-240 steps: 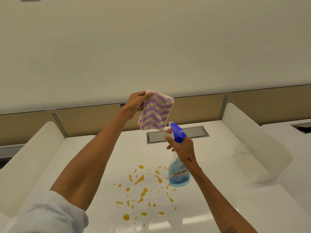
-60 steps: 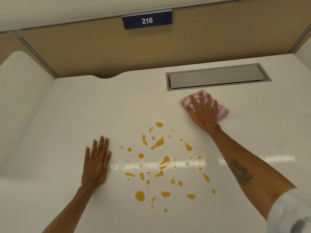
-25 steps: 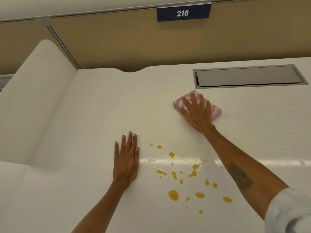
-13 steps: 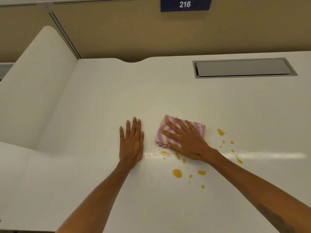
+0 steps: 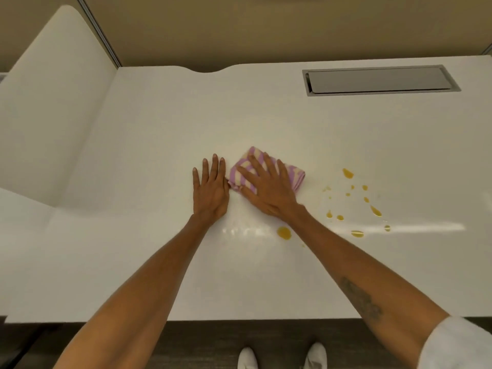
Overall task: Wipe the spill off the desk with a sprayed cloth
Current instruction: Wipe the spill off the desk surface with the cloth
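A folded purple-and-cream striped cloth (image 5: pixel 295 173) lies flat on the white desk (image 5: pixel 159 129). My right hand (image 5: pixel 266 189) presses down on the cloth with fingers spread. My left hand (image 5: pixel 211 190) rests flat on the desk just left of the cloth, its edge touching the cloth's corner. Orange spill drops (image 5: pixel 356 201) are scattered to the right of the cloth, and one larger drop (image 5: pixel 283 232) sits just in front of my right wrist. A thin wet sheen shows on the desk in front of both hands.
A grey metal cable hatch (image 5: pixel 380 80) is set into the desk at the back right. A white curved side divider (image 5: pixel 48 102) rises on the left. A tan partition (image 5: pixel 239 27) stands behind the desk. The desk's front edge and white shoes (image 5: pixel 282 356) are below.
My right hand has slid the cloth from the back of the desk toward me and left, up to my left hand. Most of the left and middle drops are gone; the view tilted down.
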`<state>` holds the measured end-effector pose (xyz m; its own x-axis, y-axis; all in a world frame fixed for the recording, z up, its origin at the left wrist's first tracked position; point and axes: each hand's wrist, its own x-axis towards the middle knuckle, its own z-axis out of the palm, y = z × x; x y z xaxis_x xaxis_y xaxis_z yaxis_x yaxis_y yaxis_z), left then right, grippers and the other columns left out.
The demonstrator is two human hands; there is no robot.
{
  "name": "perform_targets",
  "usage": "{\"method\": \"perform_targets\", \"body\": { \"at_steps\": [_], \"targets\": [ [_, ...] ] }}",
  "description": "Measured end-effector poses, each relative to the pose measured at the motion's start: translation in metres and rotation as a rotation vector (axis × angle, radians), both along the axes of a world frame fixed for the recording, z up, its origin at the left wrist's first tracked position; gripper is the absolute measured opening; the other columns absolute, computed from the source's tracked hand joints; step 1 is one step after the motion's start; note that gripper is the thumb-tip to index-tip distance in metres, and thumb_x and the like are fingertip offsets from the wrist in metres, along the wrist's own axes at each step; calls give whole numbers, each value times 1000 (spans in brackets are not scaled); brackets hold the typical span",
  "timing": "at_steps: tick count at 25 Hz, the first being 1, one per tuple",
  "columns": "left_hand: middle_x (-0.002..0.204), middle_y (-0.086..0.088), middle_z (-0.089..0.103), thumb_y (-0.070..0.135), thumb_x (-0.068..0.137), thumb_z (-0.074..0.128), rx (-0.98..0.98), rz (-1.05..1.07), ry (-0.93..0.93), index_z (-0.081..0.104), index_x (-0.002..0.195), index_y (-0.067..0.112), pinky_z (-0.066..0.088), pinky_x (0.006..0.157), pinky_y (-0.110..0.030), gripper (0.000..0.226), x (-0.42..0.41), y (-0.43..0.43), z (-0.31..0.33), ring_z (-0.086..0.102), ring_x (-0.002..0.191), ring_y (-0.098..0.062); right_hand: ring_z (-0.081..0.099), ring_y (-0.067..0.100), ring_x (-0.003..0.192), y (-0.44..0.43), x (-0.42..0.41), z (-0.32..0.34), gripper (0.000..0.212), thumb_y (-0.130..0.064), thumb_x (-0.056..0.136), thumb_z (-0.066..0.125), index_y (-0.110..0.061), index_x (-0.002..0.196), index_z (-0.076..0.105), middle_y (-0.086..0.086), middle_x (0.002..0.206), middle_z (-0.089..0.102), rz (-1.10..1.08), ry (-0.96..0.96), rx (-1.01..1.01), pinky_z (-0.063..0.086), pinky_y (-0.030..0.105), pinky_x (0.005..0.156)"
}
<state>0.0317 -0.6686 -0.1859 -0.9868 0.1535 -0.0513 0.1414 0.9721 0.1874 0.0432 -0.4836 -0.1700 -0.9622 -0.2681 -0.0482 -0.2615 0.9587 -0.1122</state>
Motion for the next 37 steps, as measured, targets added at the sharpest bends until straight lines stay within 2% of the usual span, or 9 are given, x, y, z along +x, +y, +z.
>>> {"method": "perform_targets", "body": {
  "at_steps": [6,8,11,16,20,24,28,33,37],
  "targets": [
    [169,4,2,35,109,17,37,-127,39,5,160,22,-4,126,-46,54,33,-33,6,-4,156,-22,4,26,152,58,93,-1,59,-61,97,28,-42,153,21,-5,165,7,236,68,61,8,52,121],
    [169,4,2,37,108,14,11,-89,52,6,161,23,-5,125,-49,55,36,-32,6,-5,156,-23,4,27,152,74,66,5,65,-68,93,14,-42,152,20,-5,165,6,98,34,100,13,55,119],
    [169,1,4,35,108,13,-17,-38,87,8,161,21,-5,124,-53,55,32,-32,4,-5,155,-28,2,29,152,52,21,13,97,-82,74,-18,-42,152,22,-4,165,6,-92,-20,16,8,54,120],
    [169,-3,5,33,108,14,-4,-66,53,8,161,16,-2,124,-55,56,30,-38,-2,-2,155,-32,0,30,152,-26,82,7,69,-66,91,13,-39,153,23,-1,166,5,103,-11,21,6,57,119],
    [169,-2,4,34,108,15,14,-39,31,6,161,16,-2,124,-54,56,33,-35,1,-2,155,-30,-8,24,152,19,170,10,61,-60,97,31,-44,153,14,-6,165,-4,353,27,67,-6,49,121],
    [169,-2,3,34,108,13,-3,-30,38,6,161,16,-1,125,-53,56,38,-35,3,-2,155,-30,3,25,153,114,150,5,61,-61,95,31,-43,152,20,-5,166,6,98,48,140,15,55,119],
    [169,1,4,36,108,13,-8,-25,54,6,161,20,-2,125,-50,56,32,-34,2,-1,156,-28,14,29,151,81,76,8,62,-63,91,25,-40,148,35,-2,164,18,-153,50,71,17,56,118],
    [169,2,4,38,108,15,23,-33,5,6,161,21,-3,125,-50,56,30,-38,1,-2,156,-27,0,29,152,8,128,5,64,-67,94,30,-41,152,24,0,166,7,53,25,-40,3,55,120],
    [169,2,0,39,108,15,60,69,-71,4,161,21,-7,122,-52,56,41,-21,7,-6,155,-29,-3,27,152,68,211,7,61,-60,97,32,-42,153,17,-5,166,2,218,23,-14,-3,51,121]
  ]
}}
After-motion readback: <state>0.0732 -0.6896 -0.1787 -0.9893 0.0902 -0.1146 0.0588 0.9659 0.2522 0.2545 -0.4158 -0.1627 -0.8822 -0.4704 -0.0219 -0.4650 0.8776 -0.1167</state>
